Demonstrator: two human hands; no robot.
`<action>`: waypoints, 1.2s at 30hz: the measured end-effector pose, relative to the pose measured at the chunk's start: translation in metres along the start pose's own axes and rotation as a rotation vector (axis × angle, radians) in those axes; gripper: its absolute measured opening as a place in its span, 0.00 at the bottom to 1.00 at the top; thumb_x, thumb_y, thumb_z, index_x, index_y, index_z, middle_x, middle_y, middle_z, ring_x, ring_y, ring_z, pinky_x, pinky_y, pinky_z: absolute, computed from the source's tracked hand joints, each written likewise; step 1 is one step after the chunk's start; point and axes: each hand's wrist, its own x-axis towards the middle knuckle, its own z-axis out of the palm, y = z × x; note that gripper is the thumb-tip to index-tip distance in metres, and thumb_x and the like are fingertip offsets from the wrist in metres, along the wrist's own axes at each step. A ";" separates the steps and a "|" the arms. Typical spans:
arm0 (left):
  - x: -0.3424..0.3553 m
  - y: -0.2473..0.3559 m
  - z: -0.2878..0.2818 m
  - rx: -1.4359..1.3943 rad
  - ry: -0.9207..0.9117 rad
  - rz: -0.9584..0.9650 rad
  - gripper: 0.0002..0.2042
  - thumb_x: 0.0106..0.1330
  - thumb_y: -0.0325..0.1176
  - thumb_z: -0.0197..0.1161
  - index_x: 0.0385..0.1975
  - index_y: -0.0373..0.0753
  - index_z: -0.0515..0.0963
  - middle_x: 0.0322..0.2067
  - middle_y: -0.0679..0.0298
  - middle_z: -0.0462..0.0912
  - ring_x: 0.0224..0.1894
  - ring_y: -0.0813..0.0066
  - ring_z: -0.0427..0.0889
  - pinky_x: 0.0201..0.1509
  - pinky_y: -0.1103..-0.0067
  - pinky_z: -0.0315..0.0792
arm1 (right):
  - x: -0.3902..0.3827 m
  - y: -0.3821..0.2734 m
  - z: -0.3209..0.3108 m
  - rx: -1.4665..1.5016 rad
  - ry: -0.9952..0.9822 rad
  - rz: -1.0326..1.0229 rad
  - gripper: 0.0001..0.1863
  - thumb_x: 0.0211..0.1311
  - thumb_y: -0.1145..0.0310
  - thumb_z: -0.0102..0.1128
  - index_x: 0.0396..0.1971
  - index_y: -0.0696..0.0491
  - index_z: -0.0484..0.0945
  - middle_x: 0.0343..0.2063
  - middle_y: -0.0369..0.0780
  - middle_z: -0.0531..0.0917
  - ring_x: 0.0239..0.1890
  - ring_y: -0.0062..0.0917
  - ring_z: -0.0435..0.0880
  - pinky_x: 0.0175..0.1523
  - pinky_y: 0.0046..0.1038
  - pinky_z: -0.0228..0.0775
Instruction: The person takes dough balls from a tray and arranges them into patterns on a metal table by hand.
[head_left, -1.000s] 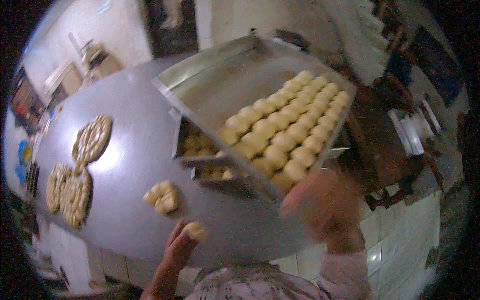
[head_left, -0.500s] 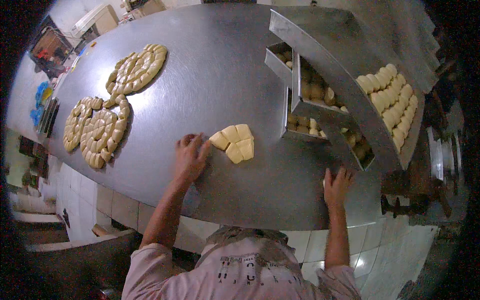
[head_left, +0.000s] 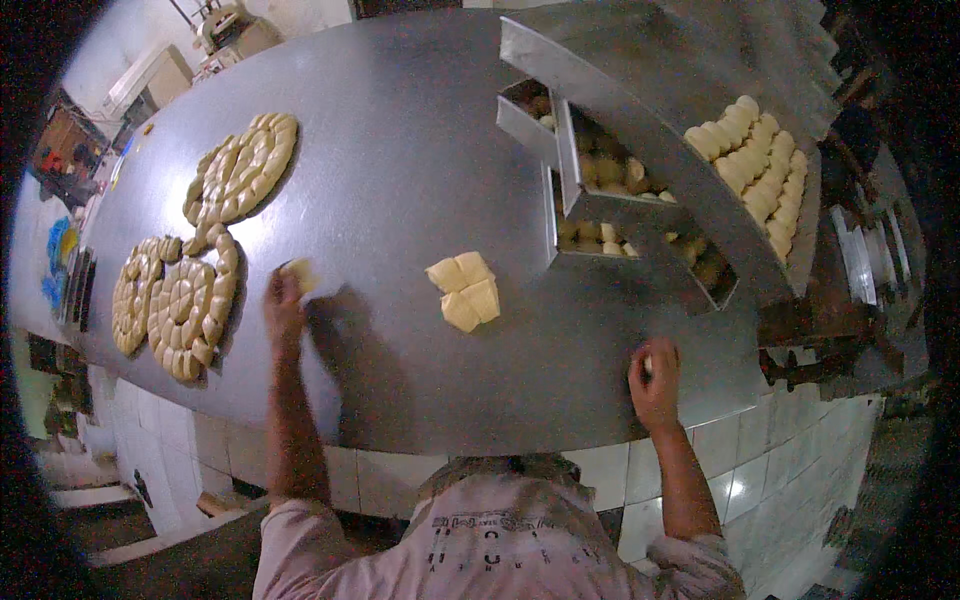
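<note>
A light grip should best spare the piece [head_left: 301,272] held in the left hand [head_left: 284,308], left of centre, and the pale lump [head_left: 648,366] inside the curled right hand [head_left: 656,388], lower right, with scored dough [head_left: 466,292] mid-frame.

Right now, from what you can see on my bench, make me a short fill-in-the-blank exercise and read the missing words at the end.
1. The scored dough slab lies on the metal table ____ the left hand and the right hand.
2. The hand nearer the dough coils is the ____ one, with a small dough piece in it.
3. The large metal tray of dough balls is on the person's ____ side.

Missing words: between; left; right.
</note>
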 end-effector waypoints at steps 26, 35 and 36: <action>-0.127 0.110 0.156 -0.499 -0.089 -0.343 0.26 0.62 0.28 0.52 0.59 0.34 0.52 0.52 0.53 0.63 0.56 0.60 0.64 0.61 0.66 0.58 | 0.086 0.092 -0.249 0.813 0.320 0.344 0.18 0.52 0.68 0.54 0.44 0.53 0.68 0.39 0.35 0.73 0.42 0.21 0.72 0.47 0.30 0.68; -0.157 0.106 0.172 -0.434 -0.006 -0.232 0.16 0.58 0.25 0.55 0.46 0.41 0.62 0.34 0.67 0.70 0.31 0.82 0.69 0.32 0.86 0.63 | 0.340 0.066 -0.352 0.159 1.044 -0.207 0.18 0.56 0.62 0.55 0.43 0.58 0.71 0.37 0.43 0.77 0.39 0.27 0.75 0.47 0.27 0.65; -0.162 0.118 0.178 -0.548 -0.004 -0.279 0.16 0.58 0.25 0.55 0.45 0.42 0.63 0.33 0.68 0.70 0.29 0.84 0.68 0.29 0.88 0.61 | 0.372 0.116 -0.327 -0.116 0.782 -0.249 0.17 0.56 0.61 0.54 0.41 0.57 0.73 0.35 0.42 0.78 0.38 0.25 0.75 0.46 0.26 0.66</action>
